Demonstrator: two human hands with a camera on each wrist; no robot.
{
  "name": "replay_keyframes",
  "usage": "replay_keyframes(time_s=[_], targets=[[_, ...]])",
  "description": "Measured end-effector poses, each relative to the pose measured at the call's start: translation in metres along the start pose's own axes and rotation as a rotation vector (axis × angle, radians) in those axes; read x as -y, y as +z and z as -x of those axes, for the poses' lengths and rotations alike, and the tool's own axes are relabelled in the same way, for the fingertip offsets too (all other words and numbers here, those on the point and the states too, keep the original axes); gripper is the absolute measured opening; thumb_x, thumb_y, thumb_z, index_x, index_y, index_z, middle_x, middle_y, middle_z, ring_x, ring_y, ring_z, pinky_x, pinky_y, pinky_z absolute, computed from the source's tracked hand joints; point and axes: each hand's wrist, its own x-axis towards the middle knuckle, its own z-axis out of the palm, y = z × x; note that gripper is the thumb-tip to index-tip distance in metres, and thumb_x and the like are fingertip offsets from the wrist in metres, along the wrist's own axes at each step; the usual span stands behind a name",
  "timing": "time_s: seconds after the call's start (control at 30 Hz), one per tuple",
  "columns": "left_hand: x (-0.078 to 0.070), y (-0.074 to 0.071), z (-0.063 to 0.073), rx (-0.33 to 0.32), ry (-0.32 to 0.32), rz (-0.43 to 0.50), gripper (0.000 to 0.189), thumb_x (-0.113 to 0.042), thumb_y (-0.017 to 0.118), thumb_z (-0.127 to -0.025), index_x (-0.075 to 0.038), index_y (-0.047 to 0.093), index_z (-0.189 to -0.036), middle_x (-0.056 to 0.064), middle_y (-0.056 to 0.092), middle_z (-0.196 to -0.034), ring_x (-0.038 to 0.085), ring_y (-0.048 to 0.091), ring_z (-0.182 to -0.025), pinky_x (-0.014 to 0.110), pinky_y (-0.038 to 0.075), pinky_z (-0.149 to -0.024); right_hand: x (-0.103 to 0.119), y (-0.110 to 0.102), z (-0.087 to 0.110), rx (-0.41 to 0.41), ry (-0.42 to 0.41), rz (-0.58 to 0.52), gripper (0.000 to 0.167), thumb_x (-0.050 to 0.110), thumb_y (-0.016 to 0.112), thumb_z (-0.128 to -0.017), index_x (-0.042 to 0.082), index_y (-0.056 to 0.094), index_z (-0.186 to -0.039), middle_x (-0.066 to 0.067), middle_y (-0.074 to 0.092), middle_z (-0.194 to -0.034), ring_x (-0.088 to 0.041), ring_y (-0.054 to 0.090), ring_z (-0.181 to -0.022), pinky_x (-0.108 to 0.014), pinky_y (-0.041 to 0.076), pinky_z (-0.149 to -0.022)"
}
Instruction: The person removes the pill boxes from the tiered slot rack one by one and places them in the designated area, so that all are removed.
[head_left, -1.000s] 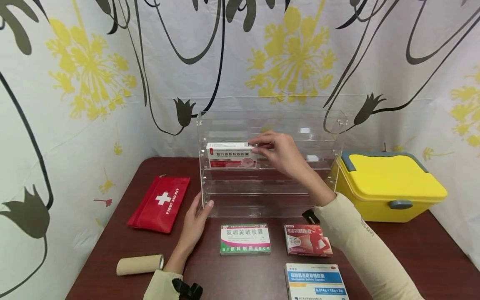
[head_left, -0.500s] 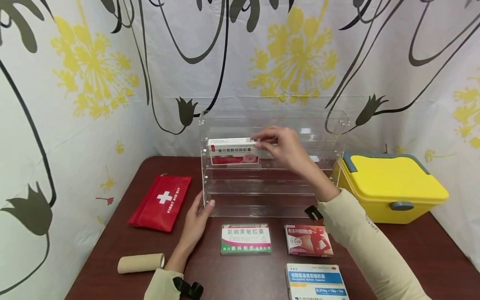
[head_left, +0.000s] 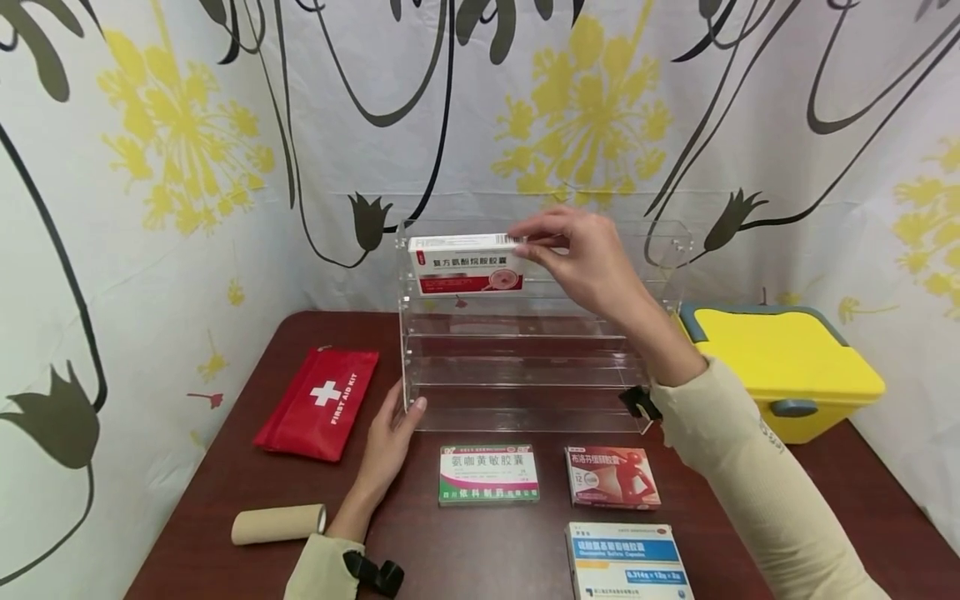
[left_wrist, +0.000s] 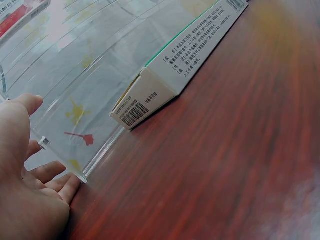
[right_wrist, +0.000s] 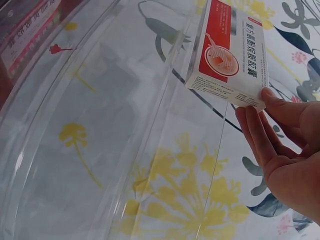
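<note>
My right hand [head_left: 585,254] pinches the right end of a white and red medicine box [head_left: 468,271] between thumb and fingers. The box is upright, label forward, at the upper left part of a clear acrylic display rack [head_left: 517,386]. In the right wrist view the thumb lies on one side of the medicine box [right_wrist: 230,55] and the fingertips on the other. My left hand [head_left: 386,437] holds the rack's lower left side edge. In the left wrist view, the thumb and fingers of the left hand [left_wrist: 30,165] lie around the clear side panel.
On the table lie a green and white medicine box [head_left: 489,475], a red medicine box [head_left: 611,477] and a blue and white one [head_left: 630,562]. A red first aid pouch [head_left: 318,404] and cardboard tube [head_left: 277,525] are left; a yellow lidded case [head_left: 787,358] stands right.
My right hand has raised the white and red medicine box from a middle tier to a higher level of the rack. My left hand stays on the rack's edge.
</note>
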Motion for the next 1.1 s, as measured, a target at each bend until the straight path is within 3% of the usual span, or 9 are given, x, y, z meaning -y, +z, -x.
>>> replay_keyframes(time_s=[0.1,0.27,0.4,0.5,0.73,0.9,0.97,1.1], targets=[[-0.003,-0.001,0.002,0.014,-0.018,0.016,0.065,-0.040,0.063,-0.095,-0.026,0.034,-0.152,0.005,0.040,-0.150,0.018,0.041,-0.136,0.035,0.038,-0.105,-0.001,0.001,0.003,0.000,-0.003,-0.018,0.018,0.012,0.073,-0.088,0.007,0.075,-0.105,0.000,0.068,-0.103,-0.011,0.067,-0.091,-0.021,0.052,-0.081],[-0.025,0.000,0.008,0.047,-0.016,0.020,0.064,-0.030,0.062,-0.098,-0.018,0.031,-0.153,0.011,0.038,-0.151,0.023,0.038,-0.138,0.036,0.038,-0.105,0.000,-0.004,0.015,0.030,0.024,-0.035,0.017,0.016,0.072,-0.090,0.010,0.076,-0.106,0.003,0.068,-0.103,-0.007,0.066,-0.085,-0.020,0.053,-0.073],[-0.039,0.001,0.009,0.051,0.001,-0.004,0.064,-0.029,0.061,-0.098,-0.015,0.031,-0.153,0.010,0.039,-0.151,0.025,0.038,-0.138,0.035,0.037,-0.105,-0.003,-0.005,0.041,0.131,0.073,-0.075,0.016,0.015,0.072,-0.091,0.013,0.077,-0.105,0.002,0.071,-0.099,-0.011,0.060,-0.068,-0.022,0.048,-0.055],[-0.042,0.001,0.007,0.046,0.017,-0.014,0.064,-0.028,0.061,-0.098,-0.013,0.031,-0.153,0.009,0.041,-0.149,0.023,0.039,-0.137,0.034,0.037,-0.106,-0.010,0.003,0.068,0.230,0.113,-0.122,0.015,0.014,0.073,-0.090,0.015,0.077,-0.105,0.004,0.071,-0.096,-0.014,0.057,-0.064,-0.023,0.047,-0.054],[-0.037,0.000,0.003,0.027,0.046,-0.013,0.063,-0.023,0.062,-0.098,-0.007,0.033,-0.152,0.014,0.043,-0.147,0.025,0.041,-0.136,0.037,0.036,-0.107,-0.022,0.036,0.141,0.383,0.228,-0.207,0.015,0.018,0.073,-0.090,0.022,0.076,-0.104,0.012,0.071,-0.095,-0.010,0.055,-0.064,-0.024,0.048,-0.056],[-0.013,-0.001,-0.003,0.015,0.052,0.025,0.063,-0.028,0.063,-0.098,-0.015,0.035,-0.152,0.009,0.043,-0.149,0.021,0.040,-0.136,0.034,0.034,-0.108,-0.021,0.064,0.191,0.514,0.339,-0.258,0.013,0.024,0.073,-0.090,0.022,0.077,-0.102,0.014,0.070,-0.094,-0.008,0.058,-0.071,-0.025,0.051,-0.061],[-0.003,-0.001,-0.005,0.014,0.057,0.030,0.064,-0.033,0.063,-0.097,-0.019,0.036,-0.152,0.006,0.043,-0.149,0.018,0.041,-0.135,0.033,0.034,-0.108,-0.020,0.071,0.205,0.567,0.394,-0.274,0.014,0.027,0.072,-0.090,0.023,0.077,-0.103,0.015,0.069,-0.093,-0.009,0.059,-0.074,-0.025,0.051,-0.062],[0.002,-0.001,-0.005,0.008,0.051,0.029,0.063,-0.039,0.064,-0.095,-0.027,0.037,-0.151,0.003,0.043,-0.148,0.015,0.042,-0.134,0.034,0.037,-0.106,-0.018,0.081,0.221,0.627,0.451,-0.301,0.015,0.029,0.071,-0.091,0.023,0.077,-0.103,0.015,0.069,-0.093,-0.010,0.059,-0.077,-0.026,0.052,-0.066]])
